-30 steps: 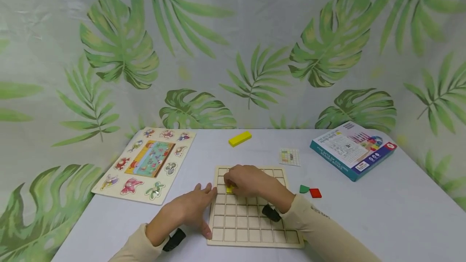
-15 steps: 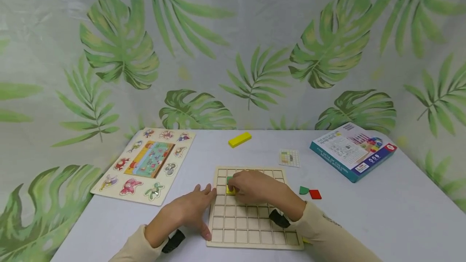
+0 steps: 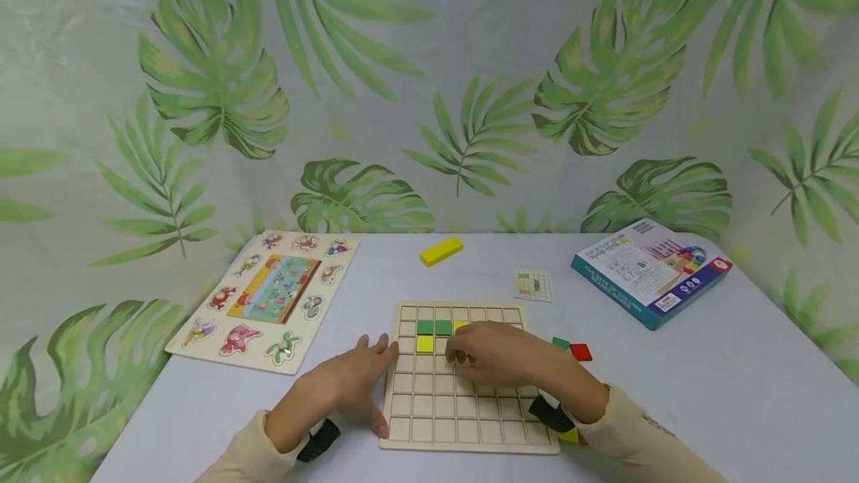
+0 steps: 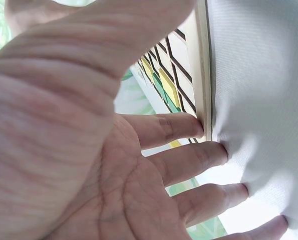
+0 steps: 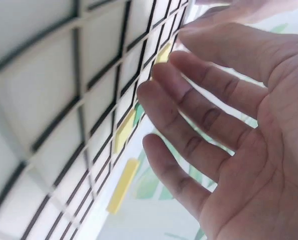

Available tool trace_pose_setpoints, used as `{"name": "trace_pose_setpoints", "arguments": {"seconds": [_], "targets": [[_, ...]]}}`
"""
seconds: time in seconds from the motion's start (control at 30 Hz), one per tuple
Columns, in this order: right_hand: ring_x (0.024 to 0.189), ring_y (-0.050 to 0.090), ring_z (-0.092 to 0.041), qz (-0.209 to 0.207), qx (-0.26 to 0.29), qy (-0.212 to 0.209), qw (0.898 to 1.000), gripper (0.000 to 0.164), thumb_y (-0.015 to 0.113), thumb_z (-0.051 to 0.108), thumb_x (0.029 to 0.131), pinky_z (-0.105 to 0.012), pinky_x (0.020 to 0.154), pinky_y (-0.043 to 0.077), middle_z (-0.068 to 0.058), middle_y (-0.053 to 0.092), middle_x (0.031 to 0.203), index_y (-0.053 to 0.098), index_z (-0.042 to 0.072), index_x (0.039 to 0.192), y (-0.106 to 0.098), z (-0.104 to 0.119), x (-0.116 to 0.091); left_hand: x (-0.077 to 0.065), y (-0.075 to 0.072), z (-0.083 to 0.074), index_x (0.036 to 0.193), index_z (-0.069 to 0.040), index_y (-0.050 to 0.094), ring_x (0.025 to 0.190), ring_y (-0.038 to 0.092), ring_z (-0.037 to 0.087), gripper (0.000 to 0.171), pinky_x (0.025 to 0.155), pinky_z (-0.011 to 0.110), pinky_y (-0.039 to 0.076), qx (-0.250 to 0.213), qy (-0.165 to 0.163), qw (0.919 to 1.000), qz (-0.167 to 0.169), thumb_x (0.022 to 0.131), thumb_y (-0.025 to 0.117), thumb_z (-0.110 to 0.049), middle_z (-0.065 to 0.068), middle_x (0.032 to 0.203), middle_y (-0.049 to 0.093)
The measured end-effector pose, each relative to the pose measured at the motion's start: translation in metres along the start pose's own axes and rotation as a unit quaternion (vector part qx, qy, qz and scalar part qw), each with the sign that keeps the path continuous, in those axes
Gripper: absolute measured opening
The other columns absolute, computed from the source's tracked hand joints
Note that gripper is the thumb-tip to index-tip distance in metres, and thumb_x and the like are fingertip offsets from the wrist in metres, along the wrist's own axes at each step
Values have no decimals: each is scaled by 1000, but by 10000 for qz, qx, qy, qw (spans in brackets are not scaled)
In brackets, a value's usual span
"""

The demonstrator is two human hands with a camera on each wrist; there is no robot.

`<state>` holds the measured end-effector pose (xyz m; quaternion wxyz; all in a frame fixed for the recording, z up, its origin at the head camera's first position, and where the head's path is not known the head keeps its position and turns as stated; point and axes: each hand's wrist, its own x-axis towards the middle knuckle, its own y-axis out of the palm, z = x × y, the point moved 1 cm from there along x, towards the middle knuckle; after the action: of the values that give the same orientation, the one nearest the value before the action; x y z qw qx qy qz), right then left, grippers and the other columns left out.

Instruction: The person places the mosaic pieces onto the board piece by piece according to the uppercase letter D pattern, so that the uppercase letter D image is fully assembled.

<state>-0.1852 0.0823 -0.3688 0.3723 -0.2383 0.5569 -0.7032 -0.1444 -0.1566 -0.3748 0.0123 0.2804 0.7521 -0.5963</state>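
Observation:
A wooden grid board (image 3: 443, 408) lies in front of me. Two tiles, a green one (image 3: 425, 327) and a second green one (image 3: 443, 327), sit side by side near its far left corner. One yellow tile (image 3: 424, 343) is below the left green one; another yellow tile (image 3: 459, 325) is partly covered by my right hand (image 3: 499, 355). That hand hovers over the board, fingers loosely bent, nothing between them in the right wrist view. My left hand (image 3: 352, 379) spreads along the board's left edge, its fingertips (image 4: 216, 150) down at the rim and cloth.
Behind the board are a yellow block (image 3: 441, 251) and a small pattern card (image 3: 533, 285). An animal puzzle board (image 3: 201, 334) lies left, a box (image 3: 651, 272) right. A green piece (image 3: 560, 343), red tile (image 3: 580, 352) and yellow piece (image 3: 569, 436) lie beside the grid.
My right hand has moved right, away from the left columns, uncovering both green tiles, the yellow tile below and part of another yellow one. My left hand has stayed at the edge.

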Motion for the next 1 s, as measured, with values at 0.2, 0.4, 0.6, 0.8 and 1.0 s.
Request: {"name": "trace_pose_setpoints", "arguments": {"seconds": [0.2,0.4,0.6,0.8,1.0], "targets": [[81,56,-2,-20,273,76,9996,10,63,18,96,-23,74,50,12,63,93,70,20,103,1,-17,-31,0,-1,-1,155,-2,33,149,21,48,121,117,58,30,25,-14,10000,19,58,94,-41,21,163,26],[81,55,-2,4,593,304,9978,9,68,21,95,-24,73,50,14,62,94,70,21,103,-3,-30,-61,1,-1,-1,155,-2,34,150,21,48,121,117,58,30,-9,-15,10000,28,58,95,-40,20,163,27],[83,54,-3,-2,561,651,9963,13,70,22,93,-26,76,50,16,61,96,70,23,105,-5,-43,-85,2,1,0,155,-2,33,149,21,48,122,117,58,30,-28,21,10000,24,57,95,-40,21,163,27],[83,54,-3,60,773,803,9937,15,74,24,89,-25,75,51,17,59,93,71,26,104,-9,-54,-108,3,1,0,154,-1,34,149,22,49,122,117,58,30,28,46,10000,22,57,94,-42,22,162,27],[83,54,-4,306,949,1303,9865,20,78,31,86,-26,75,51,18,61,93,71,29,105,-8,-58,-127,3,1,0,154,-1,33,148,22,50,122,117,58,29,12,37,10000,28,56,94,-42,22,162,27]]}}
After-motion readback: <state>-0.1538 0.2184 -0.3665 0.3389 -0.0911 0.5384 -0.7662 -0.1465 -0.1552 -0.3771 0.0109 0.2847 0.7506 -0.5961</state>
